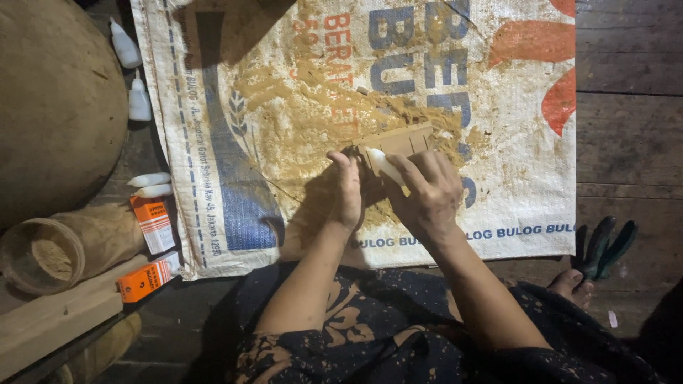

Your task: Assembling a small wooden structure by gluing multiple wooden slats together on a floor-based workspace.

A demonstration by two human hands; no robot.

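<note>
My right hand (pixel 430 195) grips a small white glue bottle (pixel 384 165), its tip pointing at a flat strip of pale wooden slats (pixel 398 140). That strip lies on a woven plastic sack (pixel 284 128) dusted with brown sawdust (pixel 313 107). My left hand (pixel 347 192) rests beside the right one, with its fingertips pressed against the near left end of the strip. Both forearms reach out over my dark patterned clothing.
Several white glue bottles (pixel 135 99) and two orange boxes (pixel 153 224) lie left of the sack. A jar of sawdust (pixel 43 256), a big round brown object (pixel 57 99), wooden planks (pixel 50 320), a dark glove (pixel 601 249) and my foot (pixel 569 284) surround me.
</note>
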